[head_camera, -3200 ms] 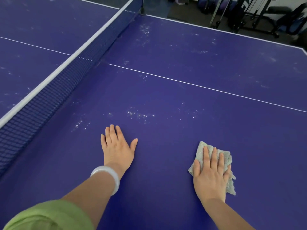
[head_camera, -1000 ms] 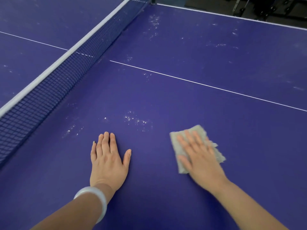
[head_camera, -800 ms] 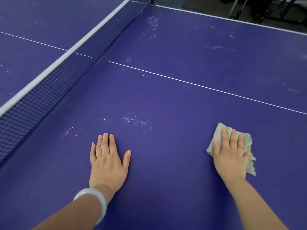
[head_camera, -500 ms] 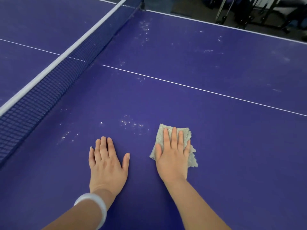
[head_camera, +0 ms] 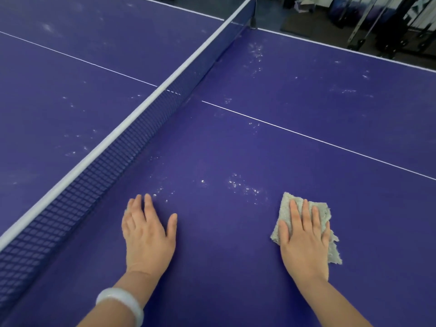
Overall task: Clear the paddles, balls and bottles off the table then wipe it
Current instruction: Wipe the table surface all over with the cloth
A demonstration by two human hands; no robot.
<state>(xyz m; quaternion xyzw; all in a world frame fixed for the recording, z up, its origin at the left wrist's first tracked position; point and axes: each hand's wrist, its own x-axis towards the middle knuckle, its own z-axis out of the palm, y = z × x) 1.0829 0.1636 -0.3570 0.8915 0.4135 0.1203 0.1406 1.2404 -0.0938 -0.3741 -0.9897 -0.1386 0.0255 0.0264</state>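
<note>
No paddle, ball or bottle shows anywhere on the purple surface (head_camera: 236, 274), so the clearing part looks done, at least across the stretch I can see. The wiping is under way. The right hand (head_camera: 304, 244) lies flat on a grey cloth (head_camera: 286, 202), fingers straight and pressing it down on the near part of the surface, right of middle. The left hand (head_camera: 146, 234), with a pale bracelet (head_camera: 121, 303) at the wrist, rests palm down beside the net (head_camera: 94, 182), fingers straight and holding nothing.

Much looks left to wipe: white specks (head_camera: 243, 187) lie just beyond both hands, more sit along the foot of the net, past the white line (head_camera: 306, 136), and across the far half. Beyond the far edge stands dark gym equipment (head_camera: 387, 24) on a dark floor.
</note>
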